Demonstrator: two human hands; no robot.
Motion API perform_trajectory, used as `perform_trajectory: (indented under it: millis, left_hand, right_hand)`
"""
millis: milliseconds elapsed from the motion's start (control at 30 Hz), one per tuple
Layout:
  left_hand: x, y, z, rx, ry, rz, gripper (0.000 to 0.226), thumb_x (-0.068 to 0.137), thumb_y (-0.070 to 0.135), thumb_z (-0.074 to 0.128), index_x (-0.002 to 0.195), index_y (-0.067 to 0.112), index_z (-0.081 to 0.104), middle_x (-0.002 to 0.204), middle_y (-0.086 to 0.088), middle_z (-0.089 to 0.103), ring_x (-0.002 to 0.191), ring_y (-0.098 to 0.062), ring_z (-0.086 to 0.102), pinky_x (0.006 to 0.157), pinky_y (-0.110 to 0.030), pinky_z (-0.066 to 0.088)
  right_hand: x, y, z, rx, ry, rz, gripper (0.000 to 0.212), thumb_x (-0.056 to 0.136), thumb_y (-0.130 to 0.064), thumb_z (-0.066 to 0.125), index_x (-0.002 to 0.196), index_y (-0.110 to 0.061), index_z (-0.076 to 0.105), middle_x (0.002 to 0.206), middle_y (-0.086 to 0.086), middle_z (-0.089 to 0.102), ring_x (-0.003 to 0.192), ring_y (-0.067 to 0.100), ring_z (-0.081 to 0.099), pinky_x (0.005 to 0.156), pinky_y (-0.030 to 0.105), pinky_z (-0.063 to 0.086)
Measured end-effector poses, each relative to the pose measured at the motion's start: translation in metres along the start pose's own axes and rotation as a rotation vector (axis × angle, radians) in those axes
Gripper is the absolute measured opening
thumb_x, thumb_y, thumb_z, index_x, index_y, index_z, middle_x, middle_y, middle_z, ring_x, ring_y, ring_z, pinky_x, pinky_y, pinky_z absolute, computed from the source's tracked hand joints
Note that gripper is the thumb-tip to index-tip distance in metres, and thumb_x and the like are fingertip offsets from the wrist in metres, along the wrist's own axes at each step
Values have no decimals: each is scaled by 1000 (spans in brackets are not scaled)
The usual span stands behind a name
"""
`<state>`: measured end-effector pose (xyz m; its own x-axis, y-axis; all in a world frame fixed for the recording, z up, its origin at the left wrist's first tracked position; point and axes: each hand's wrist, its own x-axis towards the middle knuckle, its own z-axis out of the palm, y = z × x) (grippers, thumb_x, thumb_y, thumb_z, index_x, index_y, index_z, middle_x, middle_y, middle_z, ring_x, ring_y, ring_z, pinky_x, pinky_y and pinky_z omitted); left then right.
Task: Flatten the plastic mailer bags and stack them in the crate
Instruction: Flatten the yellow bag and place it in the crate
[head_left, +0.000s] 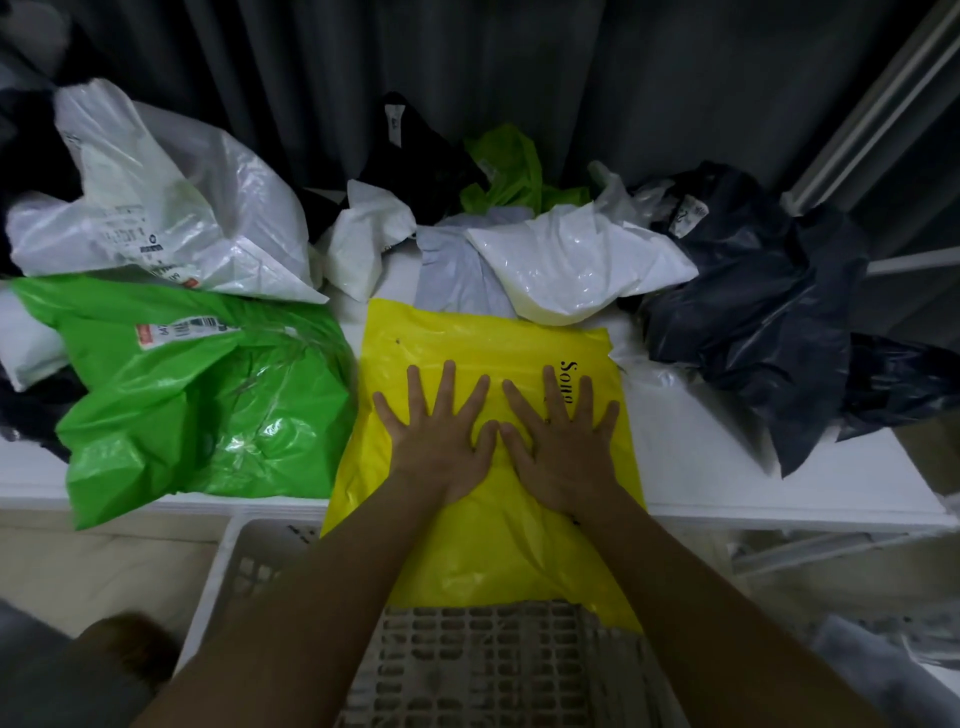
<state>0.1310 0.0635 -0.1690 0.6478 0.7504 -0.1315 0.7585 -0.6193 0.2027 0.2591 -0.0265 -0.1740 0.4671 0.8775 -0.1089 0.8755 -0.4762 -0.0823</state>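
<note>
Yellow mailer bag (467, 540) lies under left hand (441, 441), right hand (563, 444).

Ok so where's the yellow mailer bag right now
In the head view the yellow mailer bag lies centre on the white table, near edge overhanging the crate, big green bag to its left.

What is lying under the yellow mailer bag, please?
The yellow mailer bag lies on the white table, its near end overhanging the crate. Anything beneath its middle is covered.
</note>
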Motion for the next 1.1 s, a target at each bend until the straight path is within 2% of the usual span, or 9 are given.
perform_trajectory:
  millis: [267,433,567,667,733,800,867,1000,1100]
  left_hand:
    - [0,0,-4,-8,-33,-9,59,95,61,16,148,45,-5,159,3,-18,142,-34,-24,106,-69,-12]
    - [-7,6,-13,2,-30,-48,65,96,60,16,151,35,-8,160,-5,-11,144,-34,-18,109,-65,-8]
    - [-34,16,-26,-76,47,0,62,100,50,22,153,23,3,160,-9,3,147,-31,-2,116,-54,6]
    - [-54,15,-32,-114,-82,50,60,101,46,26,153,18,12,159,-12,8,146,-31,8,116,-48,18]
    - [-64,13,-33,-110,-212,63,64,101,47,26,153,17,7,160,-13,2,147,-32,5,117,-49,15]
    - [-78,11,-34,-130,-264,67,65,101,48,27,153,18,4,160,-14,-1,147,-32,2,118,-48,13]
    - [-94,9,-36,-147,-256,84,63,101,47,28,153,17,7,160,-14,3,146,-33,7,117,-46,15]
    - [-134,7,-39,-146,-181,140,54,102,39,35,149,14,26,151,-16,25,136,-35,27,108,-44,32]
    - [-159,-3,-29,-124,0,126,41,99,33,39,133,9,45,132,-17,42,123,-33,37,94,-41,40]
  right_hand:
    - [0,-1,-6,-1,-54,6,64,87,-72,3,147,-52,-2,161,-2,-11,145,37,-12,110,64,-7]
    - [-26,8,-23,299,185,145,62,89,-52,34,143,-21,42,155,13,26,140,35,23,113,50,19]
    - [-56,21,-38,360,84,578,68,94,-50,45,148,-17,21,148,15,25,132,35,26,105,47,25]
    - [-63,25,-47,535,-31,673,64,95,-38,48,146,-11,20,144,19,31,131,38,30,104,46,28]
    - [-66,30,-50,696,-72,691,52,92,-29,55,133,-3,37,132,21,45,124,39,42,99,43,37]
    - [-76,34,-55,852,-48,670,24,87,-19,60,100,1,54,105,20,57,103,36,57,81,38,45]
    - [-88,38,-60,959,-39,657,16,84,-12,60,75,-3,52,86,19,57,85,32,60,68,35,44]
    - [-128,37,-76,991,-111,527,17,87,-8,52,70,-11,48,74,11,52,70,27,54,65,34,44]
    - [-160,43,-74,1094,-179,489,20,87,4,47,85,-15,51,86,11,58,75,24,57,70,34,50]
